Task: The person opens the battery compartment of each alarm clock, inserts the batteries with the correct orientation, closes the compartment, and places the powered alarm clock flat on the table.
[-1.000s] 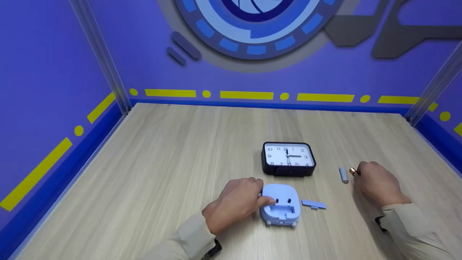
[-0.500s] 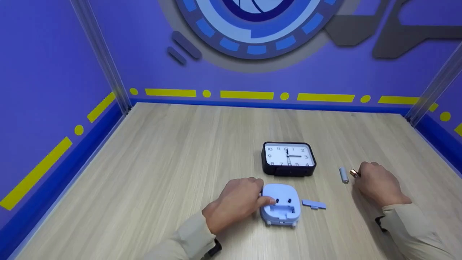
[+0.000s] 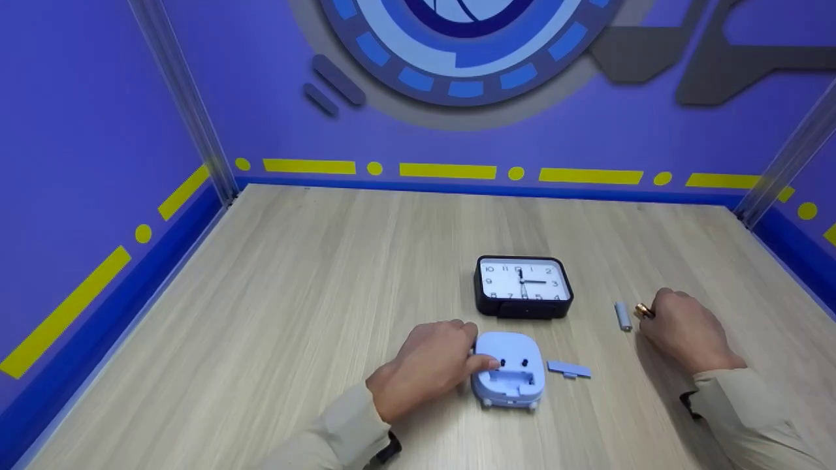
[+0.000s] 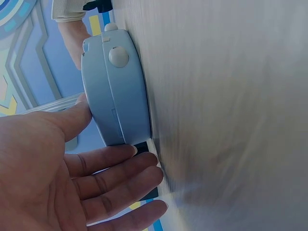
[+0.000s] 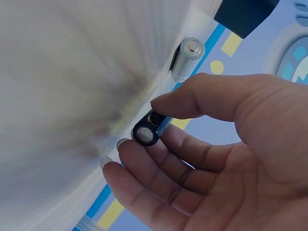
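A light-blue alarm clock (image 3: 509, 346) lies face down, with two black knobs and an uncovered battery compartment on its back. My left hand (image 3: 428, 365) holds it at the left side; the thumb (image 4: 74, 118) lies over its back and the index finger touches its edge. Off to the right, my right hand (image 3: 686, 326) pinches a black and copper battery (image 5: 148, 130) between thumb and fingers, close over the table. A grey battery (image 3: 623, 316) lies just left of that hand. The blue battery cover (image 3: 569, 369) rests beside the light-blue clock.
Behind the light-blue clock is a black rectangular clock (image 3: 522, 287) with its white dial facing up. Blue panels (image 3: 418, 143) with yellow marks enclose the wooden table (image 3: 313, 274) at the back and sides.
My right hand has risen very slightly and the pinched battery has turned a little in its fingers. The left hand and the light-blue alarm clock stay in place.
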A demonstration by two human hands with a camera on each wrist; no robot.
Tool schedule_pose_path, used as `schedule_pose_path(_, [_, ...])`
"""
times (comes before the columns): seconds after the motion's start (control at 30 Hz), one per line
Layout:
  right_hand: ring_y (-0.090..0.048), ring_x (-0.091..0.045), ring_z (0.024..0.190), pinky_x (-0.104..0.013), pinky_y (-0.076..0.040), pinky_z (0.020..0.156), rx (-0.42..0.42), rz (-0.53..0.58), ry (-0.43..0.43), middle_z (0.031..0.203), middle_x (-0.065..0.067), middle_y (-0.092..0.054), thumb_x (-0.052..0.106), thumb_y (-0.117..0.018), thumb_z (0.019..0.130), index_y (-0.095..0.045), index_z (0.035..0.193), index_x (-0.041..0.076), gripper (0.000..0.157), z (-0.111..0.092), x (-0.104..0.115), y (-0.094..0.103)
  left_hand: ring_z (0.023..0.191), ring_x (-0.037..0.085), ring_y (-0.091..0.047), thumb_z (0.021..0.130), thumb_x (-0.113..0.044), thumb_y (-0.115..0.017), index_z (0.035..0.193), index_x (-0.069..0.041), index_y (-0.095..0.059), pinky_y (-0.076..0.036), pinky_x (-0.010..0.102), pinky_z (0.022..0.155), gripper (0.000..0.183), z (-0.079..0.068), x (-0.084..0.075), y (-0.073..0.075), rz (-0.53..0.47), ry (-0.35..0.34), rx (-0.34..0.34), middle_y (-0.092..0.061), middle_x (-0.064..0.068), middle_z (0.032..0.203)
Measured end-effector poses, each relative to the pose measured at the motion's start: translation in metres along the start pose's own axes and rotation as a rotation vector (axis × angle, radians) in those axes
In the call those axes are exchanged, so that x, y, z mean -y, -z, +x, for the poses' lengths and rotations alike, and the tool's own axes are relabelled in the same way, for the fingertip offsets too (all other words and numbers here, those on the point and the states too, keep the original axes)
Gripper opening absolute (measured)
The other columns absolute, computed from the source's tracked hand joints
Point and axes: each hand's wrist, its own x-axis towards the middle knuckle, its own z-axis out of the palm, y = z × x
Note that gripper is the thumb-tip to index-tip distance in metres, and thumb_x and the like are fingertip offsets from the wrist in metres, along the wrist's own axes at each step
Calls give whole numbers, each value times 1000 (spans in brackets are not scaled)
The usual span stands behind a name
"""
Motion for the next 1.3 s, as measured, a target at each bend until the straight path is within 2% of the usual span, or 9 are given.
schedule_pose_path(0.37, [-48,-25,62,-40,-39,55,-27,21,-4,72,-12,-52,10,-73,93,-54,79,-4,27,0,5,3,72,11,-53,102,-53,-68,103,-8,-69,-50,35,66,45,2,0,0,11,-3,10,-60,-1,81])
schedule_pose_path(0.63, [-53,-28,69,-41,-43,59,-1,42,-9,80,-17,-57,6,-70,90,-58,90,-8,18,-1,18,9,70,11,-50,102,-52,-68,103,-8,-69,-49,33,66,44,1,0,0,-10,1,24,-58,-2,80])
schedule_pose_path(0.83, [-54,-29,71,-43,-44,61,19,48,-12,84,-17,-58,7,-70,94,-58,94,-7,18,-2,29,11,71,11,-50,102,-52,-67,105,-8,-69,-49,33,66,45,1,0,0,-6,10,31,-58,-2,81])
schedule_pose_path(1.03, [-54,-27,71,-44,-45,61,-20,49,54,84,-14,-57,4,-71,91,-58,91,-3,14,-4,44,9,71,11,-51,102,-53,-67,103,-9,-68,-49,34,66,44,1,0,1,2,5,22,-57,-2,80])
schedule_pose_path(1.3, [-54,-24,71,-42,-45,60,-20,66,116,86,-12,-59,1,-74,90,-62,95,-2,14,-8,68,14,70,11,-51,102,-53,-68,100,-9,-67,-49,34,64,43,1,1,-1,-7,-6,4,-56,-3,79])
